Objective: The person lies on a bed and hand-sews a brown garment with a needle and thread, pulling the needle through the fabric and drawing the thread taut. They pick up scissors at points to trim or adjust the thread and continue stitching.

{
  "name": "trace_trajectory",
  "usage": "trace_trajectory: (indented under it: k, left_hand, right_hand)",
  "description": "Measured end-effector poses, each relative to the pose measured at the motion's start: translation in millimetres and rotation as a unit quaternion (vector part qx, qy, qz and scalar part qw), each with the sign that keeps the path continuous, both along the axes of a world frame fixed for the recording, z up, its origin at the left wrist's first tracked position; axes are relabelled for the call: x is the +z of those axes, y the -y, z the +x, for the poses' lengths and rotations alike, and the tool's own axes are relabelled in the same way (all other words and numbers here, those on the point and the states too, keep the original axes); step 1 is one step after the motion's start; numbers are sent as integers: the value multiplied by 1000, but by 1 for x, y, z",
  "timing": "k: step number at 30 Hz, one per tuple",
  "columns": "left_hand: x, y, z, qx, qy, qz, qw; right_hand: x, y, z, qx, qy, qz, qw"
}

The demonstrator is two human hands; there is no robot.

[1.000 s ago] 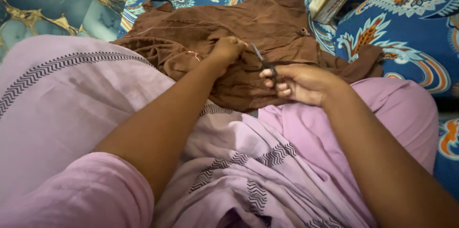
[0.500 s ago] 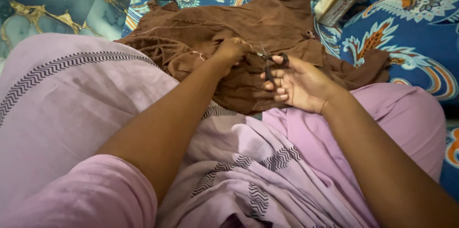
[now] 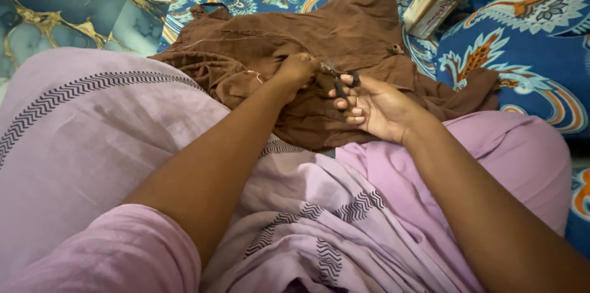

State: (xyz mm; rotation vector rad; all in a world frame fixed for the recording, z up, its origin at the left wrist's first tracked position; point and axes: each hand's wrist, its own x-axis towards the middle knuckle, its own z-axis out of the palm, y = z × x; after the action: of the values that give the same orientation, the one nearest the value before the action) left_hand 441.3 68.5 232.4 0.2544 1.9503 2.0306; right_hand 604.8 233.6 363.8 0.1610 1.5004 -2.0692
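A brown garment [image 3: 344, 35] lies crumpled across my lap and the patterned blue bedspread [image 3: 528, 66]. My left hand [image 3: 298, 69] pinches a fold of the brown cloth near its middle. My right hand [image 3: 372, 105] holds a small pair of black-handled scissors [image 3: 338, 81], fingers through the loops, blades pointing toward my left hand's fingertips. A thin pale thread line runs over the cloth to the left of my left hand.
A small open cardboard box [image 3: 433, 1] lies on the bedspread at the upper right. A marbled teal and gold surface [image 3: 55, 16] shows at the upper left. My knees in pale lilac fabric with zigzag trim [image 3: 92, 139] fill the foreground.
My right hand has shifted the scissors upward and closer to my left hand's fingertips. My left hand keeps its pinch on the brown cloth.
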Motion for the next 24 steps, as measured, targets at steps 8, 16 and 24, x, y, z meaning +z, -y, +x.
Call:
trace_trajectory:
  k: [8, 16, 24]
  left_hand:
    - [3, 2, 2, -3, 11, 16, 1000]
    - [3, 1, 2, -3, 5, 9, 1000]
    - [2, -1, 4, -7, 3, 10, 1000]
  right_hand:
    - [-5, -2, -6, 31, 9, -2, 999]
    - [-6, -3, -6, -4, 7, 14, 1000]
    - [-12, -6, -7, 29, 10, -7, 999]
